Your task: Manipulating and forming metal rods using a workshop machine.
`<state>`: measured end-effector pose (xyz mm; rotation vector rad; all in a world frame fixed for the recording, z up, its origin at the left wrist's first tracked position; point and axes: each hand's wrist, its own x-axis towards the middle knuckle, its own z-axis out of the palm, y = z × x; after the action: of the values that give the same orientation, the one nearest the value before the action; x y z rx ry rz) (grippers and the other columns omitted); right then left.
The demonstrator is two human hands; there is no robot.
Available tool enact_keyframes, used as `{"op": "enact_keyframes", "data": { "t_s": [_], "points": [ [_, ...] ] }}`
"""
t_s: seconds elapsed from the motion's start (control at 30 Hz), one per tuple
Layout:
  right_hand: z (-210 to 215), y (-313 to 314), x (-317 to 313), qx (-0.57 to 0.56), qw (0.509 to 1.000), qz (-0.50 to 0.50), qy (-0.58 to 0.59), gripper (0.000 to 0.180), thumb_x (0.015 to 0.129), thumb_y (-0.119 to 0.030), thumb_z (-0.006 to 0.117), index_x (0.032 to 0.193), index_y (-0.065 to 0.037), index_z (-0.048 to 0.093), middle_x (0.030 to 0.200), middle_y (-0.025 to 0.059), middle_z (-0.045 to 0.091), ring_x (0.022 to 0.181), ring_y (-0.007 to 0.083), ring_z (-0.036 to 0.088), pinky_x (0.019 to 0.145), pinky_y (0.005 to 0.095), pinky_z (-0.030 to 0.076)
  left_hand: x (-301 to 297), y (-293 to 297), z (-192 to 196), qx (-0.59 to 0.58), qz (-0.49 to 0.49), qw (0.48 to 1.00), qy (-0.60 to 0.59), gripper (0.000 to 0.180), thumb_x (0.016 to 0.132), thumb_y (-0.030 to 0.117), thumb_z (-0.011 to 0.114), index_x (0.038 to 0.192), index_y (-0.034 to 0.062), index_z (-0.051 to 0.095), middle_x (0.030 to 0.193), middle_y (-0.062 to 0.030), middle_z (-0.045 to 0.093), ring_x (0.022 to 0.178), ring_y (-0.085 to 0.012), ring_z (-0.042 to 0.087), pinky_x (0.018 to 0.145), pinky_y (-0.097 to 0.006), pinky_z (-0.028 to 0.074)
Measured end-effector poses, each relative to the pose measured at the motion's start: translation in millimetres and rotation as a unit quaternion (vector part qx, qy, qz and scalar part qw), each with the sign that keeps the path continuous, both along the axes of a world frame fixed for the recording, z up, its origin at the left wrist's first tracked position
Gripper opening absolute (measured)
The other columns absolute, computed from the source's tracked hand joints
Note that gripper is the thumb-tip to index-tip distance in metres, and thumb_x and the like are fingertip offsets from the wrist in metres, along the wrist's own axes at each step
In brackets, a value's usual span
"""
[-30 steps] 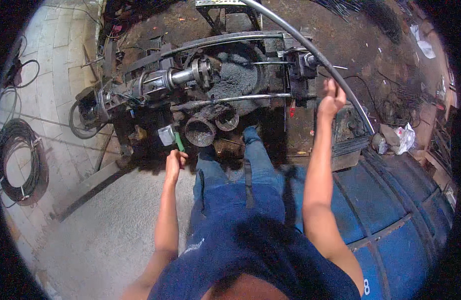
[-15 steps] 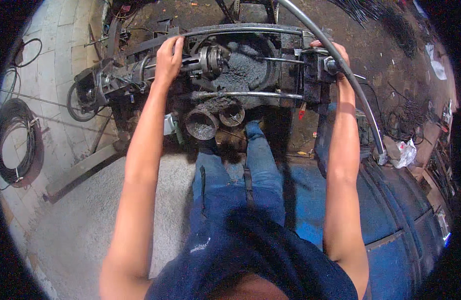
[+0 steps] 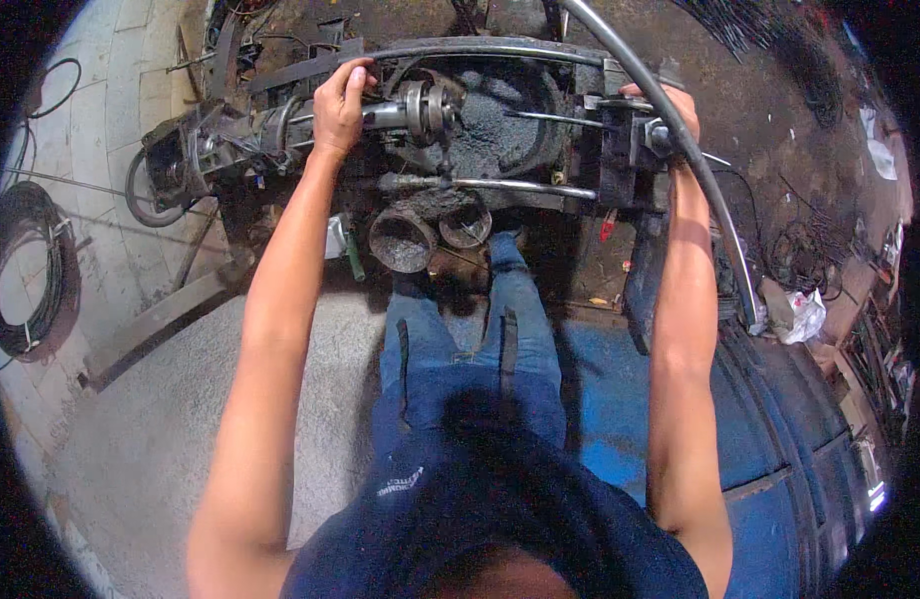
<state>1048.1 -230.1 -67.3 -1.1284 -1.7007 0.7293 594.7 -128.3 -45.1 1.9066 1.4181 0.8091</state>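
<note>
A dark metal machine with a round chuck (image 3: 430, 110) and two parallel rails lies across the far part of the view. My left hand (image 3: 338, 112) is at the machine's left part, beside the chuck, with its fingers curled and closed; what lies under them is hidden. At the right end stands a dark end block (image 3: 620, 165) with a large nut (image 3: 661, 138). My right hand (image 3: 683, 108) is curled at that block's far side, partly hidden behind a long grey bar (image 3: 714, 185). A thin shiny rod (image 3: 560, 120) points from the block toward the chuck.
Grey metal chips (image 3: 490, 125) fill the space between the rails. Two round containers stand below the near rail (image 3: 525, 187), one a chip-filled can (image 3: 402, 240). A black cable coil (image 3: 26, 270) lies at left, a blue ridged surface (image 3: 610, 399) at lower right, a crumpled bag (image 3: 805, 314) beyond.
My left hand's fingers have curled in, and its thumb now shows on top. The view has shifted slightly. Chips now hang below the chuck. My right hand stays at the end block.
</note>
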Motion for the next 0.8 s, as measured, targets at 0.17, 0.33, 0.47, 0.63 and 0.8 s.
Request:
{"op": "enact_keyframes", "data": {
  "t_s": [0.17,0.33,0.47,0.63,0.8],
  "points": [
    [-11.7,3.9,8.1,-0.005,1.000,0.011,-0.010,0.017,0.081,-0.008,0.058,0.088,0.005,0.067,0.095,0.0153,0.070,0.085,0.0251,0.067,0.079,0.0317,0.051,-1.0,-0.1,-2.5,0.011,-0.004,1.000,0.009,0.036,0.096,0.029,0.046,0.108,0.0012,0.065,0.083,-0.0121,0.069,0.081,-0.0225,0.066,0.076,-0.032,0.049],
    [-1.2,1.7,1.2,-0.017,1.000,0.001,0.024,0.017,0.081,-0.008,0.058,0.090,0.005,0.067,0.096,0.0152,0.070,0.088,0.0248,0.068,0.080,0.0318,0.052,0.2,0.6,-3.4,0.018,0.005,1.000,0.015,0.034,0.096,0.027,0.046,0.109,0.0013,0.065,0.083,-0.0125,0.070,0.082,-0.0228,0.067,0.077,-0.033,0.050],
    [-5.0,1.5,1.8,-0.006,1.000,0.003,0.018,0.017,0.080,-0.007,0.059,0.089,0.004,0.067,0.095,0.0146,0.070,0.087,0.0242,0.068,0.080,0.0321,0.052,-1.6,-1.0,-3.9,0.026,-0.002,1.000,0.017,0.034,0.096,0.027,0.045,0.109,0.0016,0.065,0.083,-0.0123,0.070,0.081,-0.0223,0.067,0.077,-0.032,0.050],
    [-24.0,9.8,-11.3,0.032,0.999,-0.021,-0.023,0.012,0.078,-0.007,0.060,0.082,0.004,0.065,0.092,0.0158,0.070,0.085,0.0254,0.068,0.079,0.0321,0.053,-1.2,-1.1,-1.2,0.020,0.003,0.999,0.029,0.035,0.097,0.027,0.045,0.110,0.0009,0.064,0.082,-0.0123,0.069,0.080,-0.0210,0.066,0.077,-0.032,0.050],
    [-32.3,17.0,-27.4,-0.071,0.997,0.026,-0.029,0.032,0.092,-0.012,0.043,0.097,0.007,0.068,0.102,0.0175,0.069,0.096,0.0241,0.065,0.091,0.0316,0.047,-0.1,-1.4,-1.5,-0.006,0.009,0.999,0.033,0.041,0.099,0.032,0.041,0.113,0.0014,0.064,0.087,-0.0104,0.070,0.089,-0.0186,0.065,0.085,-0.031,0.048]
  ]
}}
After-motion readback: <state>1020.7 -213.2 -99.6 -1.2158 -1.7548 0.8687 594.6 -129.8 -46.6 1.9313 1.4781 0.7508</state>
